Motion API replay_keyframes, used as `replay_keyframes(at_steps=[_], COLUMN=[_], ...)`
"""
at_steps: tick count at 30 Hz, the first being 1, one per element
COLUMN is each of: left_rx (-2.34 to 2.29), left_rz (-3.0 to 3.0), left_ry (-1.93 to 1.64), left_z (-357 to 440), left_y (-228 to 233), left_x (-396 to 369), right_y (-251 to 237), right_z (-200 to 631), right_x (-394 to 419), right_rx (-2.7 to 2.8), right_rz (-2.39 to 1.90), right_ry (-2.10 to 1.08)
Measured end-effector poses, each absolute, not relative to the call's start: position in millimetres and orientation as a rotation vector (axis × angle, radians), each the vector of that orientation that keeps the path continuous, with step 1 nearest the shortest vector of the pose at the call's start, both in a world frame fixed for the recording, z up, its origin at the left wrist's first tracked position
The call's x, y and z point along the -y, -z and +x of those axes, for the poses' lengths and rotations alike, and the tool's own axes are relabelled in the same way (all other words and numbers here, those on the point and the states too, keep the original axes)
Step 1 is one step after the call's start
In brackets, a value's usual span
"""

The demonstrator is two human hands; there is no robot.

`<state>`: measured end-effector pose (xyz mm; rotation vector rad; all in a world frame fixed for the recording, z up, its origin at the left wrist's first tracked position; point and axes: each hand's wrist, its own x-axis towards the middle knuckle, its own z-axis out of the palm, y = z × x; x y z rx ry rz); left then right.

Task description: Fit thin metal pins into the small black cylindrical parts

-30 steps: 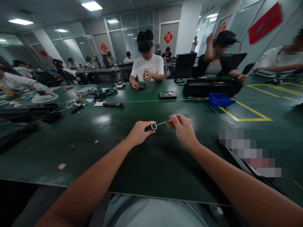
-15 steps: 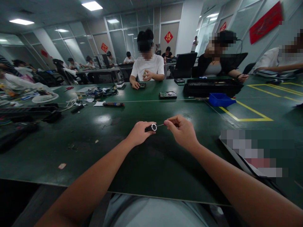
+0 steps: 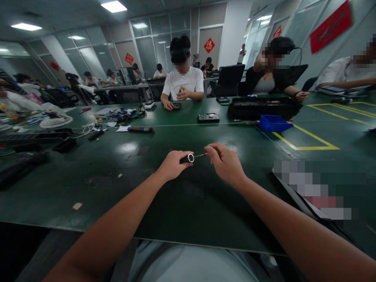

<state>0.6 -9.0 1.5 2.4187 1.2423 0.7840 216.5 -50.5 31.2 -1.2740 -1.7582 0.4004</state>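
Observation:
My left hand (image 3: 172, 164) grips a short black screwdriver handle (image 3: 188, 158) with a silver ring at its open end, held just above the green table (image 3: 123, 188). My right hand (image 3: 225, 162) pinches a thin metal screwdriver bit (image 3: 200, 155) with a red band near my fingertips. The bit's tip points into the handle's ringed end and sits at or just inside it. Both hands hover over the middle of the table in front of me.
A blue bin (image 3: 273, 123), a long black case (image 3: 261, 107) and a hard drive (image 3: 208, 118) lie further back. Cables, tools and a screwdriver (image 3: 140, 129) clutter the left. Other people sit across the table. Yellow tape lines (image 3: 305, 141) mark the right side.
My right hand has moved left toward the handle, so less of the bit shows between the hands. My left hand has barely moved.

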Motion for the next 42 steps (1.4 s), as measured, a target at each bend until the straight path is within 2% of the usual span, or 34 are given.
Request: replay_keyframes(at_steps=[12, 22, 26, 33, 42], left_rx=[-1.254, -1.194, -1.140, -1.239, -1.266], left_rz=[2.382, 2.366, 2.536, 2.491, 2.069], left_ry=[-0.815, -0.907, -0.822, -0.764, -0.904], left_z=[-0.6, -1.4, -5.8, -5.1, 0.3], left_y=[0.9, -3.3, -8.6, -5.9, -12.6], left_x=[7.3, 6.7, 4.8, 2.7, 10.2], right_y=[-28.7, -14.3, -15.2, -7.7, -16.1], right_z=[216.5, 209.5, 215.5, 217.1, 221.1], right_x=[49.0, 31.6, 24.8, 19.6, 28.6], right_rx=[1.689, 1.018, 0.826, 0.929, 1.066], right_rz=[-1.203, -0.921, -0.979, -1.106, -1.097], right_ry=[-0.476, -1.126, -1.331, -1.093, -0.806])
